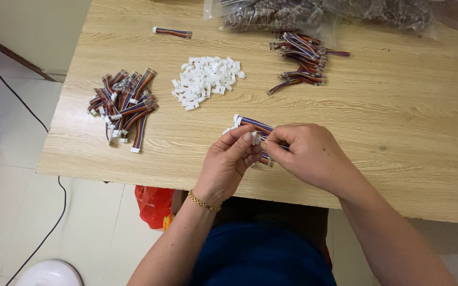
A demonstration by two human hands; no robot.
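At the far edge of the worktop (398, 132) lie clear plastic bags (276, 13) stuffed with dark bundles of wire. Near the front edge, both hands meet over a short striped ribbon cable (254, 125) with a white plug at its end. The left hand (229, 164) pinches it between thumb and fingertips, fingers curled closed; the right hand (306, 153) is likewise closed, gripping the cable's other end. Between the bags and the hands sits a heap of small white plugs (205, 80). A pile of plugged cables (125, 106) lies to the left, and a pile of loose cables (303, 61) to the right.
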